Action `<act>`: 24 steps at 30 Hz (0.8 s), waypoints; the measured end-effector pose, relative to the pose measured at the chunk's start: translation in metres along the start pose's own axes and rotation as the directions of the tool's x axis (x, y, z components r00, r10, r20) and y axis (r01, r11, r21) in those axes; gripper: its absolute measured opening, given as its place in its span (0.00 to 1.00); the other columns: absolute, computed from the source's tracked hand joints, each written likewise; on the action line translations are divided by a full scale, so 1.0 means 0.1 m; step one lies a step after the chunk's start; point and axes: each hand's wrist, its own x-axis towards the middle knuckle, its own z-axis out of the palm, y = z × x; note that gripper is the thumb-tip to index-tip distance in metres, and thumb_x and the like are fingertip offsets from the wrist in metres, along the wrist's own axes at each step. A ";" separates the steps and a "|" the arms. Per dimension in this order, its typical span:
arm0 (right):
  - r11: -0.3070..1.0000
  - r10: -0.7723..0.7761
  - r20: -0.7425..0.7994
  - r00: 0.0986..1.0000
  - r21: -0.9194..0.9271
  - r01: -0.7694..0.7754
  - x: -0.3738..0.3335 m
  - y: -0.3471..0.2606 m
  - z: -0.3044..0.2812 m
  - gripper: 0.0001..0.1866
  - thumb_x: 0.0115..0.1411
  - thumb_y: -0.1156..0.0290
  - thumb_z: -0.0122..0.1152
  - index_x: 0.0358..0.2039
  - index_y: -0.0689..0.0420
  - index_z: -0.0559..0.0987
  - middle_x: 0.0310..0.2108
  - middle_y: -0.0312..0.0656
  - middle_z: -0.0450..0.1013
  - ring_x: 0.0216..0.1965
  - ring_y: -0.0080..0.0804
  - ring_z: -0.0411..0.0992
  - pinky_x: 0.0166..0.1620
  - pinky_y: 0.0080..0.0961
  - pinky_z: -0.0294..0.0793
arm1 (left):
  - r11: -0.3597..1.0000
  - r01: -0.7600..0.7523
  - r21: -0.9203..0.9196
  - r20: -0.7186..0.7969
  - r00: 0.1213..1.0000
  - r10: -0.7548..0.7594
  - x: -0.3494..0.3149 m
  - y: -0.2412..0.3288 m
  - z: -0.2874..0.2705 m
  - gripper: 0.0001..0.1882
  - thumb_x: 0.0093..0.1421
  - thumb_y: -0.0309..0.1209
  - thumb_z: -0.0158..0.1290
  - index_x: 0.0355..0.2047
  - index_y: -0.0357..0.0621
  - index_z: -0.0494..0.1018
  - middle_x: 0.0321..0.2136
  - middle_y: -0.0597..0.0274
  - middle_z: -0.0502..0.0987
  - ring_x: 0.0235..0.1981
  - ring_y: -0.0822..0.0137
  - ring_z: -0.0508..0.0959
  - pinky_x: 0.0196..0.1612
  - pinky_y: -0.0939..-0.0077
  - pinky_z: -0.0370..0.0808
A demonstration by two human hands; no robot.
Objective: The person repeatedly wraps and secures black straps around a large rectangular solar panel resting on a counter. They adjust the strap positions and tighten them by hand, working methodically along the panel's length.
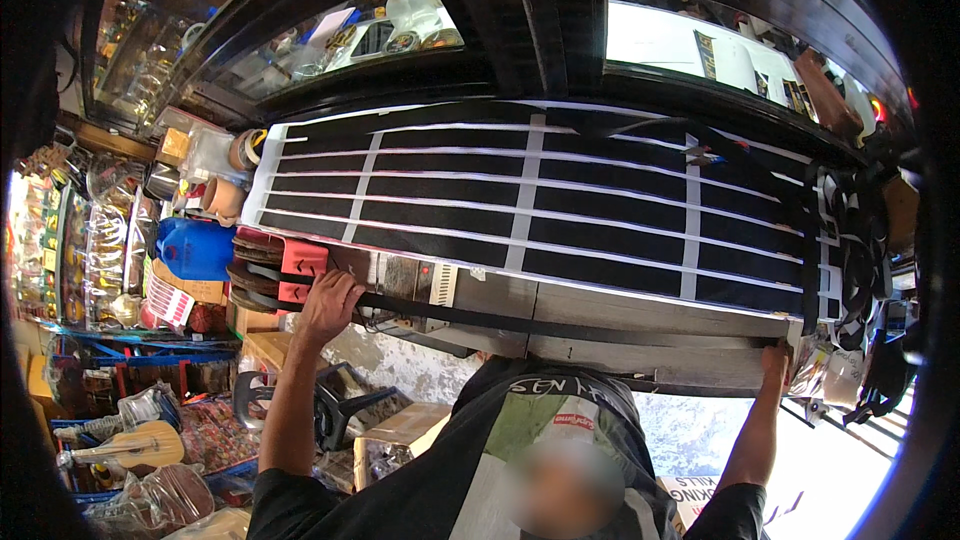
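Note:
A long black strap (560,328) runs along the near side of the bench, stretched between my two hands. My left hand (332,306) is closed on it beside a pink-red holder (303,270), next to several brown rolls (255,275). At the bench's right end my right hand (775,362) is closed on the strap's other end, by a small upright plate (794,335). Beyond the strap lies a long board (440,180) with wide black bands, white lines and pale cross strips.
Dark framed glass panels (530,20) stand along the far side. A blue container (198,248), tape rolls (245,150) and a clay-coloured pot (222,198) crowd the left end. Black straps (860,240) hang at the right. A small guitar (130,448) and cardboard boxes (405,428) lie lower left.

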 end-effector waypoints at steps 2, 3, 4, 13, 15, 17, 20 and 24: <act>0.998 0.019 0.016 1.000 -0.067 -0.018 0.03 0.03 0.06 0.21 0.59 0.65 0.56 0.46 0.65 0.86 0.66 0.63 0.70 0.65 0.62 0.67 0.67 0.49 0.68 | 1.000 0.021 0.013 0.017 1.000 -0.021 -0.01 -0.01 0.01 0.10 0.72 0.33 0.52 0.37 0.37 0.72 0.35 0.47 0.76 0.40 0.41 0.76 0.47 0.48 0.70; 1.000 0.019 -0.027 0.999 0.012 -0.018 0.04 0.04 0.08 0.24 0.59 0.64 0.56 0.50 0.66 0.84 0.67 0.63 0.69 0.66 0.62 0.67 0.67 0.49 0.68 | 1.000 0.003 0.020 0.009 1.000 -0.003 -0.01 -0.02 0.02 0.10 0.72 0.33 0.52 0.37 0.37 0.72 0.35 0.47 0.76 0.40 0.41 0.76 0.48 0.48 0.70; 0.998 0.042 -0.030 0.999 0.048 -0.041 0.05 0.04 0.08 0.27 0.59 0.63 0.56 0.56 0.66 0.80 0.67 0.62 0.69 0.66 0.62 0.66 0.68 0.48 0.67 | 1.000 0.001 0.027 0.006 1.000 -0.001 -0.01 -0.02 0.03 0.10 0.72 0.33 0.52 0.37 0.38 0.72 0.35 0.47 0.76 0.41 0.41 0.76 0.48 0.48 0.70; 0.993 0.082 0.031 0.996 0.083 -0.084 -0.09 -0.05 -0.11 0.42 0.57 0.67 0.48 0.75 0.61 0.63 0.69 0.70 0.64 0.71 0.68 0.60 0.75 0.48 0.59 | 0.997 -0.005 0.078 -0.031 0.999 0.008 -0.06 -0.11 0.23 0.10 0.71 0.34 0.53 0.35 0.40 0.72 0.34 0.51 0.77 0.41 0.46 0.77 0.47 0.50 0.70; 0.994 0.053 -0.019 0.998 0.099 -0.051 -0.07 -0.01 -0.04 0.39 0.57 0.68 0.49 0.72 0.62 0.67 0.67 0.70 0.66 0.70 0.67 0.62 0.73 0.48 0.62 | 0.997 -0.001 0.076 -0.020 1.000 0.003 -0.06 -0.16 0.29 0.11 0.72 0.35 0.52 0.36 0.40 0.72 0.34 0.50 0.77 0.41 0.45 0.77 0.48 0.50 0.70; 0.996 0.045 -0.079 0.996 0.074 -0.039 -0.02 0.03 0.08 0.32 0.58 0.69 0.52 0.65 0.64 0.76 0.61 0.69 0.73 0.67 0.65 0.68 0.70 0.50 0.67 | 0.998 0.019 0.060 0.012 1.000 -0.020 -0.07 -0.20 0.34 0.11 0.73 0.35 0.51 0.36 0.39 0.72 0.35 0.49 0.76 0.42 0.45 0.76 0.48 0.50 0.69; 0.864 -0.139 0.209 0.968 -0.452 0.222 0.14 0.13 0.22 0.17 0.61 0.71 0.56 0.43 0.61 0.89 0.48 0.62 0.83 0.57 0.60 0.78 0.61 0.50 0.77 | 0.999 0.033 0.038 0.004 0.999 -0.033 -0.09 -0.24 0.41 0.11 0.73 0.34 0.49 0.37 0.39 0.72 0.35 0.48 0.76 0.41 0.44 0.76 0.47 0.49 0.69; 0.801 -0.344 0.061 0.937 -0.503 0.326 0.22 0.29 0.44 0.13 0.61 0.72 0.58 0.28 0.59 0.90 0.38 0.57 0.85 0.48 0.55 0.82 0.55 0.49 0.81 | 1.000 0.021 -0.011 -0.030 0.999 -0.022 -0.12 -0.27 0.48 0.12 0.75 0.33 0.45 0.37 0.38 0.72 0.35 0.46 0.75 0.41 0.42 0.75 0.47 0.49 0.69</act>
